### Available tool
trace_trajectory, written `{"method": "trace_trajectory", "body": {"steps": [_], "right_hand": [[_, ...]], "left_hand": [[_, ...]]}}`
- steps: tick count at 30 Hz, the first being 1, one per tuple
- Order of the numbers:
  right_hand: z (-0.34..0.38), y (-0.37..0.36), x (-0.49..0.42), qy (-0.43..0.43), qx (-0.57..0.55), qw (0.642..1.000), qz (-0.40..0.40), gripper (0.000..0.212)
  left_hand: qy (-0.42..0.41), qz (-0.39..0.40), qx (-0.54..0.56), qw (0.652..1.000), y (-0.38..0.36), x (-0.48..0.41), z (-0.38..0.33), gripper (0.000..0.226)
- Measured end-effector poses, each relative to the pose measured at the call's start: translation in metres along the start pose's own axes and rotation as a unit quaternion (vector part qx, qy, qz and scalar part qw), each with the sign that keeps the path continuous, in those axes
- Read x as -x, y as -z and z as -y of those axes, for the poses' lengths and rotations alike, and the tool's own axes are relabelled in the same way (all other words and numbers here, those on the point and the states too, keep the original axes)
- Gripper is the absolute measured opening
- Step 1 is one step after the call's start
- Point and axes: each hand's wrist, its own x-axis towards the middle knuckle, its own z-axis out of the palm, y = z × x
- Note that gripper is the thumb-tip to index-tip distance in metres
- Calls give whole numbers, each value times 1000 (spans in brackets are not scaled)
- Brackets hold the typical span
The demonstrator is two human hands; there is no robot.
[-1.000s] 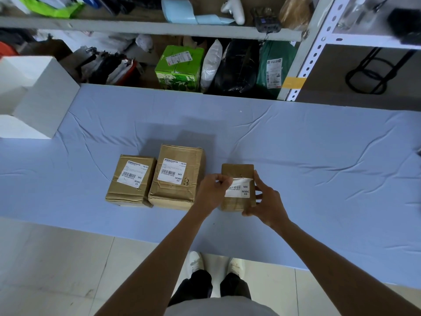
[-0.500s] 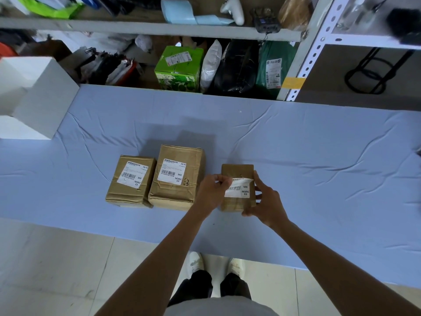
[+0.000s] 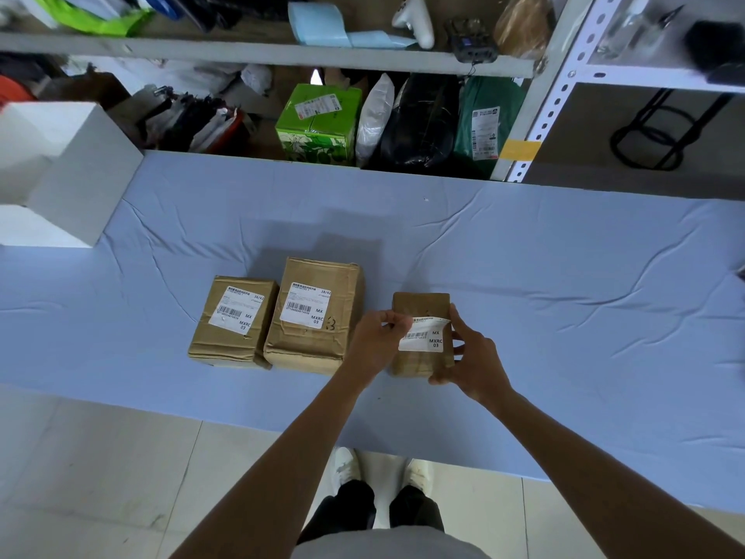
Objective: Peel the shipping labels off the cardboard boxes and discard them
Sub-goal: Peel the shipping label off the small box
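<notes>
Three brown cardboard boxes stand in a row on the blue cloth. The small right box (image 3: pixel 419 308) carries a white shipping label (image 3: pixel 423 336) whose upper part is lifted and curled off the top face. My left hand (image 3: pixel 377 340) pinches the label's upper left corner. My right hand (image 3: pixel 471 357) grips the box's right side and front corner. The middle box (image 3: pixel 318 316) and the left box (image 3: pixel 234 320) each keep a flat white label on top, the middle label (image 3: pixel 305 310) and the left label (image 3: pixel 238 312).
An open white box (image 3: pixel 76 171) stands at the table's (image 3: pixel 564 284) left end. Behind the table a metal shelf (image 3: pixel 282 54) holds a green parcel (image 3: pixel 318 123), bags and clutter. Tiled floor and my shoes lie below the near edge.
The label's upper part has come a little further off the small box under my left hand's pull. My right hand stays on the box.
</notes>
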Motion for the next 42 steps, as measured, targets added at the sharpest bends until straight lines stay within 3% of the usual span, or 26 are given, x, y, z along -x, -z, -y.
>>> {"method": "trace_trajectory", "body": {"steps": [42], "right_hand": [[3, 1, -1, -8, -1, 1000, -15, 128]], "left_hand": [[-9, 19, 18, 1000, -1, -8, -5, 16]]}}
